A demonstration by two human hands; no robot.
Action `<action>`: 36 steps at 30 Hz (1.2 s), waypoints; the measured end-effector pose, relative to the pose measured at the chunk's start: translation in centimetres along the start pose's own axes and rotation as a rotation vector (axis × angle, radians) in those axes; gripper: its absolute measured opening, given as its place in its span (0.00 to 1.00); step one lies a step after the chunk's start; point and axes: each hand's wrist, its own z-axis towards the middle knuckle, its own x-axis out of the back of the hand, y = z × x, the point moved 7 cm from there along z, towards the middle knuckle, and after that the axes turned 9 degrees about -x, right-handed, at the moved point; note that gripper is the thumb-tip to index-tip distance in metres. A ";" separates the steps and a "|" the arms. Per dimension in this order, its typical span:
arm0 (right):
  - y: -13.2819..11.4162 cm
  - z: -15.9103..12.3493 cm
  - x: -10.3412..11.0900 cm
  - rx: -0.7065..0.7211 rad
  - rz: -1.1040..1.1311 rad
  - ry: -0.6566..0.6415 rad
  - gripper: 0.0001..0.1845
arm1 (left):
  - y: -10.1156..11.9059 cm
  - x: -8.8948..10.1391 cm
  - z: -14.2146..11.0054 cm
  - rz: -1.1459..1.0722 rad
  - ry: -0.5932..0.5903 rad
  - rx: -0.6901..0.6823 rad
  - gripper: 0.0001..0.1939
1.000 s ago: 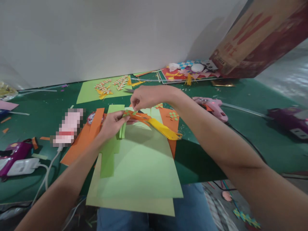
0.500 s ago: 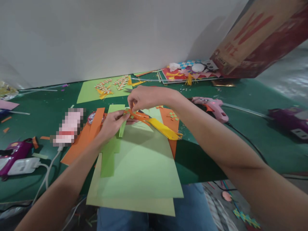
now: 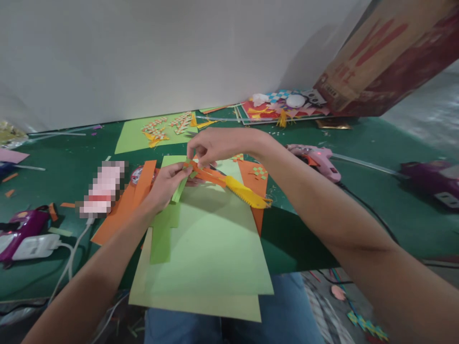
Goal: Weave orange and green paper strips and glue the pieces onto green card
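Both hands are raised over the green sheets. My left hand (image 3: 167,184) is closed, pinching a small weave of green and orange paper strips (image 3: 180,188) between thumb and fingers. The green strips hang down towards me, while orange strips (image 3: 211,177) stretch out to the right. My right hand (image 3: 204,147) bends over the same weave from above, fingertips pinched at its top edge. A dark pointed tip (image 3: 191,134) shows behind the right hand; its other end is hidden. Beside the orange strips lies a yellow toothed-edged piece (image 3: 247,193).
Pale green paper sheets (image 3: 211,248) overhang the table edge above my lap. Orange paper (image 3: 116,217) and a blurred-out phone (image 3: 103,188) with a cable lie left. A pink glue gun (image 3: 317,160) rests right. Woven pieces on green paper (image 3: 134,136) and a large paper bag (image 3: 380,62) stand behind.
The right hand has shifted slightly left along the weave and its fingers have changed position. The hanging green strips have swung a little to the left. The left hand has hardly moved.
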 end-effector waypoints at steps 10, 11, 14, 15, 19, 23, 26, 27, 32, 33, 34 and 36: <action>0.3 0.1 0.3 -0.018 0.010 0.060 0.14 | 0.4 -0.1 -0.1 0.018 0.010 0.008 0.15; 0.5 0.0 0.4 -0.026 0.008 0.054 0.13 | 0.5 0.0 -0.1 0.007 0.027 0.001 0.14; 1.3 -0.2 1.1 -0.068 -0.013 0.062 0.13 | 0.6 0.3 -0.1 -0.028 0.066 -0.017 0.11; 1.5 -0.2 1.3 -0.078 -0.021 0.070 0.14 | 0.6 0.3 -0.1 -0.035 0.073 -0.018 0.11; 1.7 0.0 1.4 -0.051 -0.024 0.084 0.12 | 0.3 0.3 -0.1 -0.052 0.058 -0.001 0.13; 1.0 0.2 1.0 -0.008 -0.001 0.090 0.10 | 0.2 0.1 -0.1 -0.052 0.036 0.027 0.14; 0.4 0.3 0.6 0.000 -0.001 0.100 0.09 | 0.1 0.0 -0.1 -0.046 0.035 0.046 0.14; 0.3 0.4 0.6 0.001 -0.004 0.112 0.08 | 0.1 0.0 -0.2 -0.052 0.036 0.049 0.13; 0.7 0.6 1.0 -0.005 0.001 0.179 0.10 | 0.3 -0.1 -0.1 -0.104 0.031 0.020 0.10; 1.0 0.6 1.2 -0.008 0.000 0.185 0.12 | 0.3 -0.1 -0.1 -0.108 0.031 0.012 0.09; 1.2 0.6 1.3 -0.011 -0.005 0.189 0.14 | 0.4 -0.1 -0.1 -0.111 0.037 0.005 0.09; 1.8 0.5 1.7 -0.020 -0.019 0.189 0.17 | 0.5 0.0 0.0 -0.110 0.057 -0.003 0.09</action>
